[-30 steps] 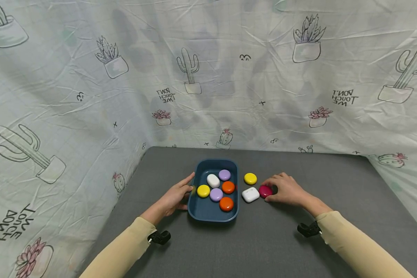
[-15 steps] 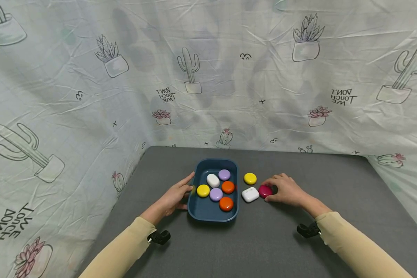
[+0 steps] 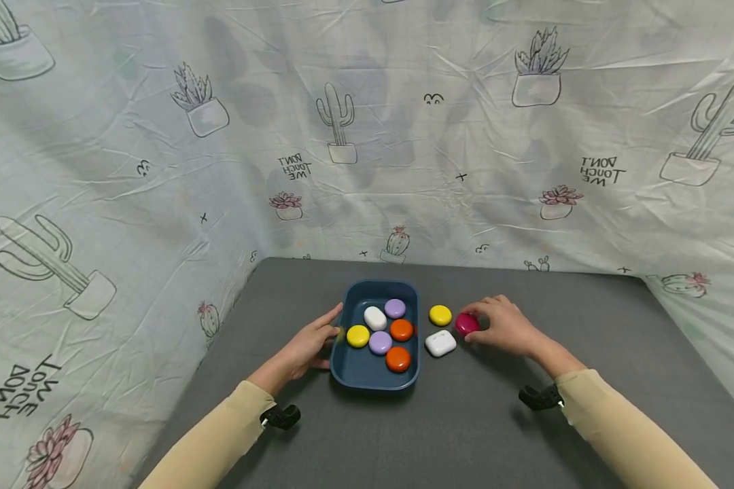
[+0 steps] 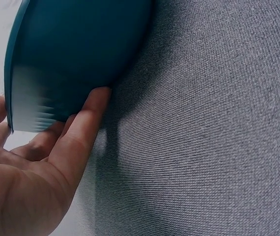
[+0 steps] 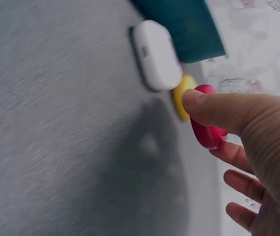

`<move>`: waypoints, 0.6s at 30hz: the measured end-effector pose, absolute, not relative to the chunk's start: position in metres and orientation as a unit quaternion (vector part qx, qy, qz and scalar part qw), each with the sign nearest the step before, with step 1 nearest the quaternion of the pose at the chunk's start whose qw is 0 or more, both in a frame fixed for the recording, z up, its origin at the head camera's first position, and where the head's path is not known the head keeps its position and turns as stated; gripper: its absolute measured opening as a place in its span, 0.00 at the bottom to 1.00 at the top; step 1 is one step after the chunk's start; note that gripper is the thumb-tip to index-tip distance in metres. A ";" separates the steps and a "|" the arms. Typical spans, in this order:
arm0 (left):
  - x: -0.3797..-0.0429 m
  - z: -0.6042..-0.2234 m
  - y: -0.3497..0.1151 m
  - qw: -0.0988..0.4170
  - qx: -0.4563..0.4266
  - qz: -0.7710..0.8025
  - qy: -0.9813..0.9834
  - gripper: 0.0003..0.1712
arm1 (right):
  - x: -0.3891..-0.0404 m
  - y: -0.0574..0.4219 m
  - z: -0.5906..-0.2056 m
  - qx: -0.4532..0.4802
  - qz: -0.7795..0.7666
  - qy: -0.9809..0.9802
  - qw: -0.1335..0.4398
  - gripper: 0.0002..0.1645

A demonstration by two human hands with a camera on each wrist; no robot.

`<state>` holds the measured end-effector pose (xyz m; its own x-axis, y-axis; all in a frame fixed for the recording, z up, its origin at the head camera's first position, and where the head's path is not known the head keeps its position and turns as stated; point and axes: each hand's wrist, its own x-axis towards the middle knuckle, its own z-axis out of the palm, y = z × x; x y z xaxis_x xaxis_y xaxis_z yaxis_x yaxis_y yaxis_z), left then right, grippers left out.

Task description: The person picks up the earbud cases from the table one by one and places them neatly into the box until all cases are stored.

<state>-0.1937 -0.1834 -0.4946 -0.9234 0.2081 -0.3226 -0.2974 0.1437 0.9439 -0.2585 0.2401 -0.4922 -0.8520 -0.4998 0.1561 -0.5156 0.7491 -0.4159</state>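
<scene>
My right hand (image 3: 505, 327) pinches a glossy crimson rounded disc (image 3: 466, 324) between thumb and fingers. In the right wrist view the crimson disc (image 5: 208, 132) is held above the grey surface. A white rounded case (image 3: 440, 343) with a small dark slot and a yellow disc (image 3: 440, 315) lie to its left. My left hand (image 3: 308, 348) rests against the outer left side of a dark blue tray (image 3: 367, 379), its fingers spread. Close up, the fingertips (image 4: 99, 94) touch the tray's outer wall (image 4: 81, 44).
Inside the tray are a white oval piece (image 3: 376, 318), a yellow disc (image 3: 358, 336), two lilac discs (image 3: 380, 343) and two orange discs (image 3: 398, 359). The table has a grey cover (image 3: 367, 448). A cactus-print cloth (image 3: 391, 136) hangs behind it and to the sides.
My right hand has lifted the crimson disc off the table and shifted it slightly away from me, apart from the white case. The left hand and tray have stayed in place.
</scene>
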 end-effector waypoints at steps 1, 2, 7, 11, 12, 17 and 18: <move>-0.194 -0.495 -0.183 0.193 -0.031 0.653 0.732 0.35 | -0.259 0.238 -0.489 0.269 0.231 -0.935 0.020 0.31; -0.193 -0.495 -0.184 0.192 -0.031 0.653 0.732 0.35 | -0.259 0.236 -0.485 0.267 0.235 -0.934 0.021 0.31; -0.194 -0.495 -0.184 0.190 -0.033 0.651 0.734 0.35 | -0.260 0.223 -0.469 0.269 0.248 -0.931 0.020 0.31; -0.193 -0.495 -0.184 0.189 -0.032 0.648 0.737 0.34 | -0.259 0.211 -0.459 0.280 0.257 -0.925 0.021 0.31; -0.193 -0.495 -0.184 0.189 -0.032 0.647 0.738 0.34 | -0.259 0.208 -0.458 0.283 0.257 -0.924 0.022 0.31; -0.193 -0.494 -0.183 0.186 -0.031 0.648 0.738 0.34 | -0.259 0.192 -0.450 0.301 0.257 -0.918 0.025 0.32; -0.193 -0.494 -0.183 0.186 -0.031 0.648 0.738 0.34 | -0.258 0.190 -0.449 0.304 0.256 -0.917 0.025 0.32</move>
<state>-0.1927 -0.1834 -0.4944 -0.9291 0.1956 -0.3140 -0.2860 0.1587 0.9450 -0.2583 0.1895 -0.4486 -0.8140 -0.5446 0.2018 -0.5703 0.6839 -0.4550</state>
